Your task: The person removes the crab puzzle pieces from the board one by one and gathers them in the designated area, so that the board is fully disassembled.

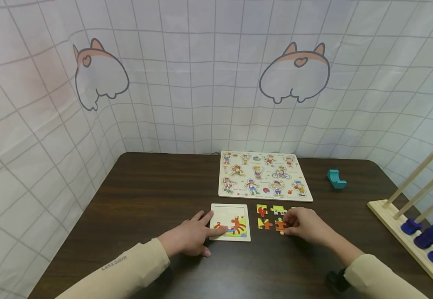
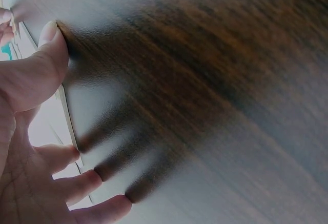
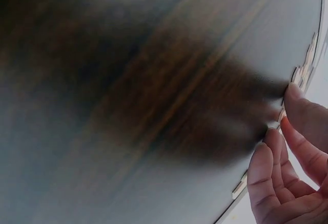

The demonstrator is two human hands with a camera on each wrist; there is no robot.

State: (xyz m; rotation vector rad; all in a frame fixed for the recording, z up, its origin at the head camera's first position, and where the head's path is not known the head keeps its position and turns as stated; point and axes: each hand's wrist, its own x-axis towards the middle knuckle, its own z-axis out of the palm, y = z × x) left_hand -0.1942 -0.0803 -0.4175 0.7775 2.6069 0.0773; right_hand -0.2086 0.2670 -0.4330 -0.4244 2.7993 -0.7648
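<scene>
A small square jigsaw board [image 1: 218,209] lies on the table, with an orange animal picture filling its lower and right part. My left hand [image 1: 192,236] rests at its left side with fingers spread, the index finger reaching over the picture. In the left wrist view, the other fingertips [image 2: 117,207] meet the tabletop along the board's edge. My right hand [image 1: 306,226] pinches an orange jigsaw piece [image 1: 280,225] at its right side between thumb and fingers. Beside it lie a red-and-yellow piece [image 1: 262,210], a yellow piece [image 1: 277,210] and an orange-and-yellow piece [image 1: 264,224]. Another yellow piece is mostly hidden behind the right hand.
Behind the pieces lies a large picture board [image 1: 265,176] of cartoon children. A teal curved block [image 1: 336,179] sits at the back right. On the right edge stands a wooden peg rack [image 1: 392,216] with blue rings [image 1: 431,236]. A white grid curtain [image 1: 201,83] encloses the table.
</scene>
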